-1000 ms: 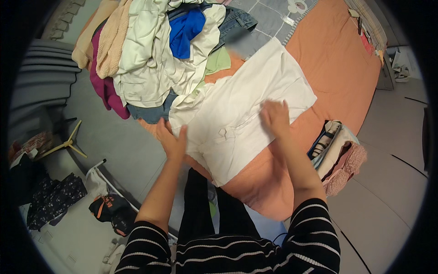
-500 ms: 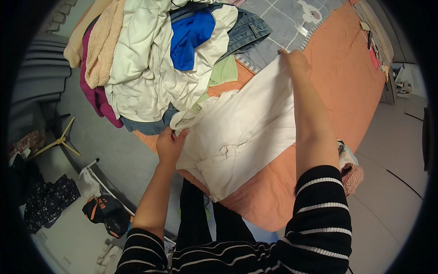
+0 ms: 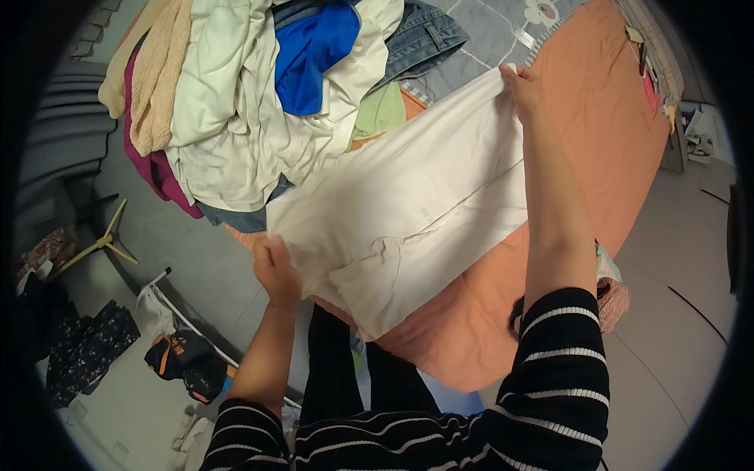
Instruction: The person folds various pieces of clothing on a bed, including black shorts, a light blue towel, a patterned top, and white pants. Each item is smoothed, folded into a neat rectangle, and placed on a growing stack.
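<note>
Bedding in orange (image 3: 613, 157) is spread beneath both hands, and a heap of unfolded clothes (image 3: 251, 102) lies beyond the left hand (image 3: 275, 271). White trousers (image 3: 416, 212) are stretched between the hands, gripped near by the left and far by the right hand (image 3: 522, 86); folding appears barely begun. No container is seen.

Take the bed (image 3: 613, 157) as your landmark. The garment (image 3: 424, 212) lies stretched across its near-left part — your left hand (image 3: 275, 271) at the garment's near-left edge, your right hand (image 3: 522, 86) at its far corner. The heap of clothes (image 3: 251, 102) sits on the bed's far-left end, touching the garment. A folded stack (image 3: 609, 290) rests just off the bed's near-right edge, behind your right arm.
</note>
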The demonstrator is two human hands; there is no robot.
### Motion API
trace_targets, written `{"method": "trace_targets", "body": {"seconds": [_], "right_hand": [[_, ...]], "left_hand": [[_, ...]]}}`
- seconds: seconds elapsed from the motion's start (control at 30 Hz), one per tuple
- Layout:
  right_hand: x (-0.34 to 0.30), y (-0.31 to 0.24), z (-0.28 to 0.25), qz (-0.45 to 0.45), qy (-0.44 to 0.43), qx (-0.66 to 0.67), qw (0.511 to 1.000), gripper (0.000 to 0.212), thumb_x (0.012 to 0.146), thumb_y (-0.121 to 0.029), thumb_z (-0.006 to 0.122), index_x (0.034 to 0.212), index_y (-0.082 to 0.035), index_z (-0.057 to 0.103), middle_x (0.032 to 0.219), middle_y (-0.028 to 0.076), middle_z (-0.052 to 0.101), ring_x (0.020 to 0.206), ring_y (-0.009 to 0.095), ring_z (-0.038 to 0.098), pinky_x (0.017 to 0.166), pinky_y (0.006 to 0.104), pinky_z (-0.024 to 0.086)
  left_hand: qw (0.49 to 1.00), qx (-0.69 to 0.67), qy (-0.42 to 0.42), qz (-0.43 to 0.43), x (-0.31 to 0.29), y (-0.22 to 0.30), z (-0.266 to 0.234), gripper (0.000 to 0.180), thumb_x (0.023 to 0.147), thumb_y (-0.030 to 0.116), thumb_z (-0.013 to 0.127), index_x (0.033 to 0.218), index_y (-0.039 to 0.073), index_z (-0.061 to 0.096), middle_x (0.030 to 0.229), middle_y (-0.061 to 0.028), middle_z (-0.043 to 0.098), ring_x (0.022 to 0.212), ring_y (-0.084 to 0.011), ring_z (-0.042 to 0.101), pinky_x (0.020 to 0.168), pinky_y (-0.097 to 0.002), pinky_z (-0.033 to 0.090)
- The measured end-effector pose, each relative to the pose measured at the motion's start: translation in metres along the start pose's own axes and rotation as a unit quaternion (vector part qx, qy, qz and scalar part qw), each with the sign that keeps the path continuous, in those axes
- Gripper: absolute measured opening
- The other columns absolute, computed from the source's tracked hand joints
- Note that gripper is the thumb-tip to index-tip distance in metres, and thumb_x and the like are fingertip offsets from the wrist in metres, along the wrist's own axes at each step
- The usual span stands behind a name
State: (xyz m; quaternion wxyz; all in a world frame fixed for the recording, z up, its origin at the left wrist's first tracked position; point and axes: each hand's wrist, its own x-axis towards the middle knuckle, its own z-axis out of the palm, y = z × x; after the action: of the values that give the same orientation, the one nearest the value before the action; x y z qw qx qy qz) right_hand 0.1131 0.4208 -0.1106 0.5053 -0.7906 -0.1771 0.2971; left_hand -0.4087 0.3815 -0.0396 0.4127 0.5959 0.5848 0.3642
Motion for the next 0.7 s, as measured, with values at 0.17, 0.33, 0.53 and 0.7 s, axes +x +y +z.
{"method": "trace_targets", "body": {"seconds": [0.17, 0.33, 0.53, 0.7], "right_hand": [[-0.04, 0.023, -0.066, 0.021, 0.031, -0.016, 0.999, 0.024, 0.083, -0.023, 0.07, 0.095, -0.003, 0.063, 0.085, 0.002, 0.061, 0.076, 0.01, 0.054, 0.07, 0.0231, 0.043], [-0.115, 0.076, -0.116, -0.146, 0.273, -0.266, 0.913, 0.044, 0.08, -0.031, 0.068, 0.109, 0.0, 0.059, 0.096, 0.012, 0.063, 0.081, 0.022, 0.057, 0.074, 0.0319, 0.046], [-0.269, 0.025, -0.011, 0.058, -0.047, -0.096, 0.993, 0.029, 0.087, -0.026, 0.065, 0.093, 0.002, 0.063, 0.08, 0.007, 0.063, 0.069, 0.013, 0.055, 0.064, 0.0259, 0.046], [-0.345, 0.035, 0.057, 0.128, -0.061, -0.147, 0.979, 0.059, 0.073, -0.029, 0.077, 0.109, 0.002, 0.041, 0.075, 0.007, 0.055, 0.067, 0.014, 0.053, 0.062, 0.0267, 0.045]], "left_hand": [[0.845, 0.13, -0.332, 0.398, -0.036, 0.017, 0.004, 0.02, 0.076, 0.021, 0.066, 0.087, 0.005, 0.064, 0.114, -0.0136, 0.06, 0.11, -0.0364, 0.054, 0.098, -0.0535, 0.037], [0.794, 0.19, -0.448, 0.363, -0.055, -0.011, -0.01, 0.019, 0.076, 0.021, 0.068, 0.086, 0.008, 0.057, 0.122, -0.0168, 0.054, 0.12, -0.0386, 0.045, 0.107, -0.0525, 0.026], [0.938, 0.199, -0.21, 0.192, -0.065, -0.035, -0.009, 0.04, 0.077, 0.023, 0.07, 0.107, 0.002, 0.053, 0.119, -0.0155, 0.055, 0.115, -0.0377, 0.047, 0.099, -0.0481, 0.034], [0.958, 0.171, -0.227, 0.027, -0.066, -0.038, -0.008, 0.031, 0.08, 0.017, 0.068, 0.105, 0.002, 0.058, 0.105, -0.0163, 0.06, 0.097, -0.0295, 0.056, 0.085, -0.0364, 0.044]]}}
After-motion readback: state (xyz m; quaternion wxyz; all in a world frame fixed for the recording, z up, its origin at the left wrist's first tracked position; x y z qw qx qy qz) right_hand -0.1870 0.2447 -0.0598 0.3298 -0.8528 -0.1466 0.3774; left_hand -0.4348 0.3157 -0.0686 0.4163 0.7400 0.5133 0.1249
